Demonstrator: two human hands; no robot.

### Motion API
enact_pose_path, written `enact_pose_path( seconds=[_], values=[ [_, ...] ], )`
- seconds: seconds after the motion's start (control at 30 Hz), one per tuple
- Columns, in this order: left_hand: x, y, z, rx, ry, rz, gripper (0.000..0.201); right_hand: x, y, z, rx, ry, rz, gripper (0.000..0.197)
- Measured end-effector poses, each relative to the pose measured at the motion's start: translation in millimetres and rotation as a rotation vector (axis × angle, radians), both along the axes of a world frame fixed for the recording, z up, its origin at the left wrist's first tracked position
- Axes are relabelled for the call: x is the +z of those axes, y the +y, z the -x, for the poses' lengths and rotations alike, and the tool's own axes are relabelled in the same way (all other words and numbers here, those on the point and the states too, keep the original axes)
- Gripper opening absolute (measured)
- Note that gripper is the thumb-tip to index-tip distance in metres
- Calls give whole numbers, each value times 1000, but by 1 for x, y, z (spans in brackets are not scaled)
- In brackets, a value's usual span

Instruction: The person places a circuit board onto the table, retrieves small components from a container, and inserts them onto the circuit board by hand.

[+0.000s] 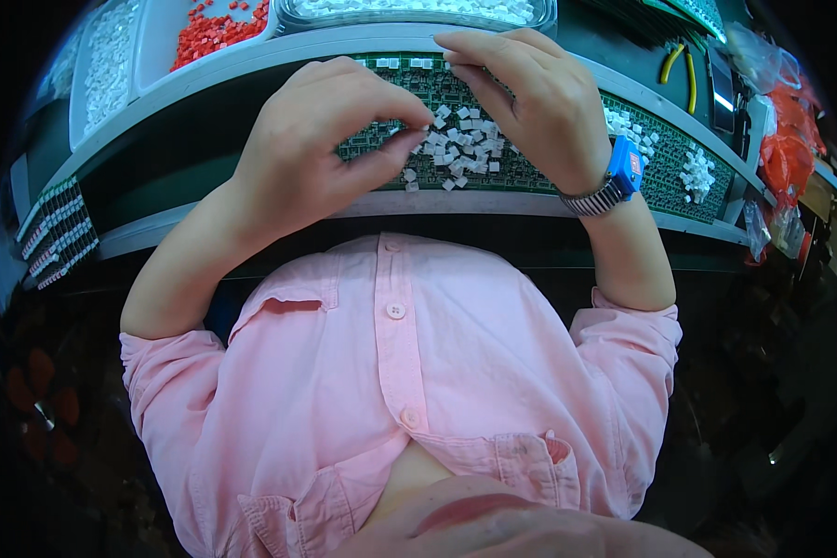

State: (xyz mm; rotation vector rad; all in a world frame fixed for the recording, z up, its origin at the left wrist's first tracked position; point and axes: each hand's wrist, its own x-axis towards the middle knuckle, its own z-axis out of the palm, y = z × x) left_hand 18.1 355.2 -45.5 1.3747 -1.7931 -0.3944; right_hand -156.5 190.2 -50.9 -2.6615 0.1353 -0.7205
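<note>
A green circuit board panel [662, 179] lies across the rail frame in front of me, with a loose pile of small white plastic connectors [463, 147] on its middle. My left hand [330, 135] is at the pile's left side, thumb and forefinger pinched on a small white connector [425, 128]. Over the board's far edge, my right hand [541, 98] has its fingertips brought together; what they hold, if anything, is too small to make out. To the left of these fingertips, several white connectors [391, 63] stand in a row along the far edge.
Beyond the far rail [363, 41] are a tray of red pieces [216, 37], a bin of white pieces [113, 70] and a clear tub [418, 13]. Yellow-handled pliers [691, 79] and red plastic bags [789, 139] are at right. Stacked boards [58, 232] hang at left.
</note>
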Motion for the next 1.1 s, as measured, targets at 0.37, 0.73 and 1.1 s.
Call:
enact_pose_path(
  seconds=[0.37, 0.73, 1.1],
  values=[
    [1, 10, -6, 74, 326, -255, 21, 0, -2, 1, -6, 4, 59, 31],
    [0, 7, -8, 66, 348, -283, 21, 0, -4, 3, -7, 28, 74, 22],
    [0, 4, -6, 98, 322, -270, 22, -3, -3, 2, -23, 24, 53, 19]
  ],
)
